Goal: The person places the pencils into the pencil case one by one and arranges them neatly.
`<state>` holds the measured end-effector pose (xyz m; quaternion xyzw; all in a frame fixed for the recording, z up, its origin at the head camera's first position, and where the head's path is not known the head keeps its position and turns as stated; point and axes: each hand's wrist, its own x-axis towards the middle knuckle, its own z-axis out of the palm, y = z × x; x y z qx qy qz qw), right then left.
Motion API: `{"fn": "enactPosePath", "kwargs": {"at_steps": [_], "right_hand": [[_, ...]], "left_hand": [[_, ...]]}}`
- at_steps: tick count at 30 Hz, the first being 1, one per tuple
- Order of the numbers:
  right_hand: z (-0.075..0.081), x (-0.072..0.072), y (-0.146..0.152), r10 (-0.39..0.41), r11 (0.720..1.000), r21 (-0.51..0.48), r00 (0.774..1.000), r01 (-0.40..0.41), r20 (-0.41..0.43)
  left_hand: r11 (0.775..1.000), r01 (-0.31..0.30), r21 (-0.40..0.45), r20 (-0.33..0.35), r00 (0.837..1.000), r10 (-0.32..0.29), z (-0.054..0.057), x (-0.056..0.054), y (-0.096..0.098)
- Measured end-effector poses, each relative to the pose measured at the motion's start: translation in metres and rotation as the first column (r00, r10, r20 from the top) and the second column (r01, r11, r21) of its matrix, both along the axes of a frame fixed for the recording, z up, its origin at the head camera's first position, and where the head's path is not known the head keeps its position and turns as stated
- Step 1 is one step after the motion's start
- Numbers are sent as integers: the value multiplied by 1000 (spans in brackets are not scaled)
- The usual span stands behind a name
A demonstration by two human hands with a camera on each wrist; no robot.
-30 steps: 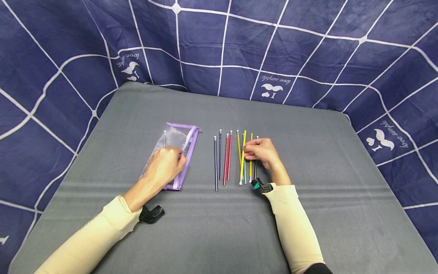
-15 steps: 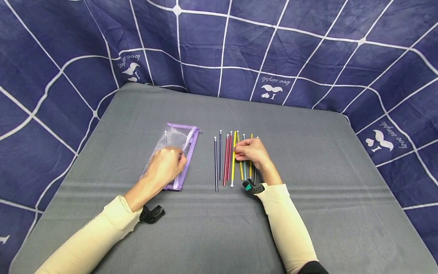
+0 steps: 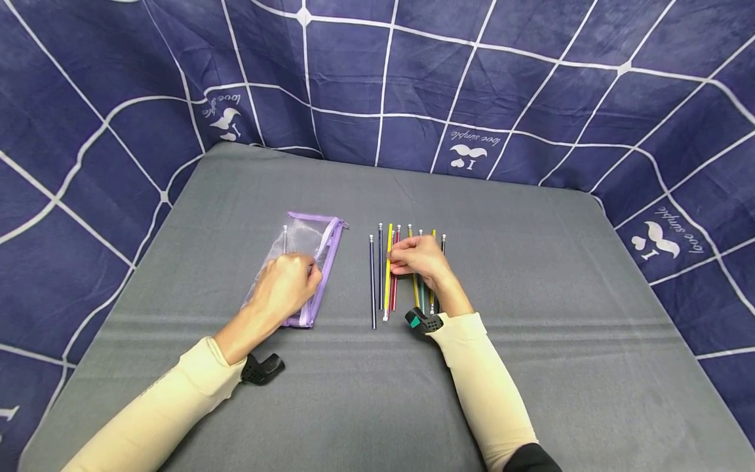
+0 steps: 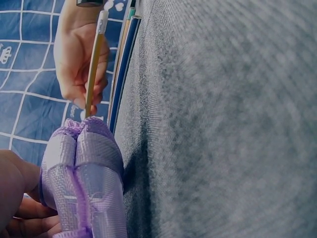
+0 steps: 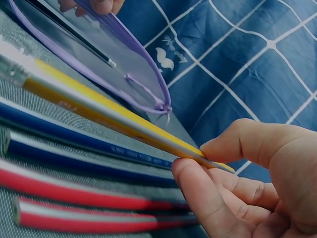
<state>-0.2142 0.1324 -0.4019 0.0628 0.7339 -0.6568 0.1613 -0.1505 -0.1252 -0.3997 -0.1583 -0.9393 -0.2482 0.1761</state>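
Observation:
A purple-edged clear mesh pencil pouch (image 3: 299,237) lies on the left, gripped near its zipper edge by my left hand (image 3: 283,285). Through its mesh shows a dark pencil (image 5: 79,32). My right hand (image 3: 420,261) pinches a yellow pencil (image 5: 109,109) between thumb and fingers, its white eraser end toward me, raised over the pencil row. Beneath and beside it lie blue pencils (image 3: 372,282) and red pencils (image 5: 99,220). In the left wrist view the pouch (image 4: 99,193) stands up at its edge, with the yellow pencil (image 4: 93,74) beyond it.
Right of the red pencils lie more pencils, including a yellow one (image 3: 415,288), a teal one (image 3: 421,301) and a black one (image 3: 444,244), partly under the right hand. Grey cloth (image 3: 330,406) covers the table. A blue checked curtain (image 3: 354,72) surrounds its back and sides.
My right hand has carried the yellow pencil leftward, from above the yellow and teal pencils to over the red ones. My left hand and the pouch have stayed in place.

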Motion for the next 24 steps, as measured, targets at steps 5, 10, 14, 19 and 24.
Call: {"fn": "enactPosePath", "kwargs": {"at_steps": [5, 10, 14, 19, 24], "right_hand": [[0, -1, -12, 6, 1000, -10, 1000, -6, 5], [0, -1, -24, 28, 999, -22, 1000, -28, -1], [0, -1, -29, 24, 999, -43, 1000, -24, 1], [-1, -1, -37, 27, 998, -58, 1000, -26, 5], [0, -1, -46, 30, 997, -67, 1000, -30, 2]], "left_hand": [[1000, -2, 3, 2, 1000, 2, 0, 1, -1], [1000, -8, 1, 10, 1000, 8, 1, 1, -1], [1000, -11, 2, 21, 1000, 11, 1, 1, -1], [1000, -9, 1, 17, 1000, 8, 1, 1, -1], [1000, -8, 1, 8, 1000, 8, 2, 1, 0]]}}
